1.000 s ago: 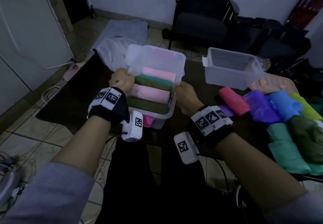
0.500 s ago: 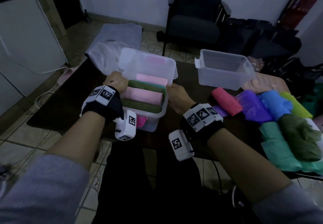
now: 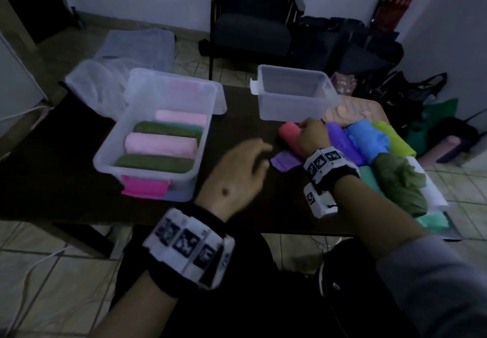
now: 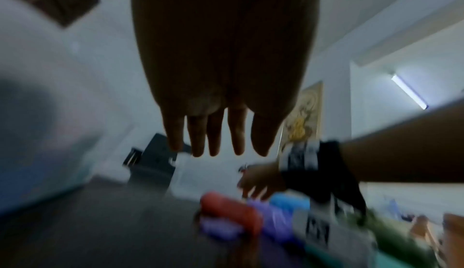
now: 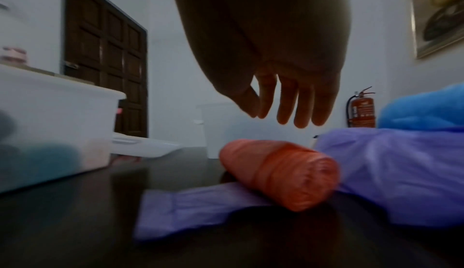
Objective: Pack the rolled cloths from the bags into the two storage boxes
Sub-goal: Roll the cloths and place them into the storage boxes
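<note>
Head view: red rolled cloth (image 3: 289, 137) lies on the desk (image 3: 66, 153) just in front of the empty storage box (image 3: 295, 97), at the near edge of the bagged rolls, with a loose purple bag (image 3: 286, 161) in front of it. The filled storage box (image 3: 158, 137) sits well to the left of the roll.
Hands, head view: right hand (image 3: 313, 137) is over the roll, fingers relaxed, gripping nothing; contact cannot be told. Left hand (image 3: 237, 177) hovers spread and blurred, short of the roll.
Left wrist view: left-hand fingers (image 4: 213, 133) hang straight and empty; the red roll (image 4: 226, 212) lies ahead and below, heavily blurred.
Right wrist view: fingers (image 5: 288, 101) hang loose just above the red roll (image 5: 281, 175), apart from it.
Handling: roll is probably light, soft and squashable, and may unroll if taken by an end; best wrapped around its middle.
</note>
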Available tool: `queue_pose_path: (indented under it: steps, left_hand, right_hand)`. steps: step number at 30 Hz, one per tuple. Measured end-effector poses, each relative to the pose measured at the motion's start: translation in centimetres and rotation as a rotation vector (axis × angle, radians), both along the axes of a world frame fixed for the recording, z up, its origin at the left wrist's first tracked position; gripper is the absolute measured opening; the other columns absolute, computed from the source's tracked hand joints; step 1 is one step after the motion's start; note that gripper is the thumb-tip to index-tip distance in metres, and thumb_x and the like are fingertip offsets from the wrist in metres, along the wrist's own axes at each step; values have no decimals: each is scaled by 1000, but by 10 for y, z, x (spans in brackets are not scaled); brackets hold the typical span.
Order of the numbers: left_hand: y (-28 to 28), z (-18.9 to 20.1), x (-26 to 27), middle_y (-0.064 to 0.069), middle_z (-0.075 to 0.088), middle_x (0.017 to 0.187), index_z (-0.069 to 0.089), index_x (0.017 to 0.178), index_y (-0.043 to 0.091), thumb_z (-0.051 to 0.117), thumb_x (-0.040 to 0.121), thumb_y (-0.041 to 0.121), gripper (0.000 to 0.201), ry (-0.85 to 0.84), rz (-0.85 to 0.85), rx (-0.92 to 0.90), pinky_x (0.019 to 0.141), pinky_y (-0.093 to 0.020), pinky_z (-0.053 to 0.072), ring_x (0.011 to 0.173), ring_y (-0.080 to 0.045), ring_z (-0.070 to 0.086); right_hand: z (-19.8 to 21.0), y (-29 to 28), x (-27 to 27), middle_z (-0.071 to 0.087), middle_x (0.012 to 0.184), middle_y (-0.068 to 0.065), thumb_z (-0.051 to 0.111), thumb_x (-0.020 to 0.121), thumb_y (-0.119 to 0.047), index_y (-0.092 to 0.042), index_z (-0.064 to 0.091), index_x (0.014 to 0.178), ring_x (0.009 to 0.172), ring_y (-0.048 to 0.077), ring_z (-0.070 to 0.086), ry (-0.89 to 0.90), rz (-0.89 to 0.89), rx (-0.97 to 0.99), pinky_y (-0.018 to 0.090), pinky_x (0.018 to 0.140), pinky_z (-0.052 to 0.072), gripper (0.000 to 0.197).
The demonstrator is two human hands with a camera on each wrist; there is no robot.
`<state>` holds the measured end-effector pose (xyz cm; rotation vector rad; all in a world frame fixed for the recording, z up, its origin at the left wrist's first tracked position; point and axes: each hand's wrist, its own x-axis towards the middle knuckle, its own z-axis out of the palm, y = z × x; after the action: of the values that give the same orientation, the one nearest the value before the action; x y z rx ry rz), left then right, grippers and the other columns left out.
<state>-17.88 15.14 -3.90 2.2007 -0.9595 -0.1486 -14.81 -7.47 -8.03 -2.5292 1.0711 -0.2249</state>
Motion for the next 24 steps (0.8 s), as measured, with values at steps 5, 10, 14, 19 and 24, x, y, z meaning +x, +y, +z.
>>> queue_pose_path:
  steps: [5,10,14,19,24]
  left_hand:
    - [-34,-78,-12,-9,-6,158,9,150,21,37,96,47,66,247,-106,548,117,-41,-1,146,-25,-9]
    - [-36,-105,-11,-5,-29,153,-13,149,26,31,93,59,78,229,-187,766,113,-45,-14,140,-24,-29]
    - [-37,-105,-9,-4,-33,151,-18,147,27,29,92,61,79,234,-202,812,113,-45,-15,138,-24,-32]
    - [-38,-105,-9,-3,-34,151,-18,147,28,30,92,61,80,243,-206,800,112,-44,-16,138,-23,-33]
    - [-36,-93,5,-5,-29,153,-11,149,26,42,95,45,78,302,-284,834,115,-42,-8,141,-25,-25]
  right_hand:
    - [-11,-24,-5,53,127,22,43,96,-18,2,51,123,116,36,52,186,-42,7,41,92,41,34]
    - [-14,-26,-13,53,129,18,56,90,-22,-5,51,128,121,34,49,230,22,69,37,98,39,42]
    - [-11,-22,-13,52,127,14,64,83,-10,-9,44,128,118,29,50,157,92,173,31,90,41,49]
    - [-14,-1,-11,49,131,9,72,73,-11,-17,49,130,124,29,44,145,209,116,40,108,35,62]
    - [-26,20,-18,44,135,11,71,77,-18,-13,31,135,124,30,44,233,317,24,45,100,35,71]
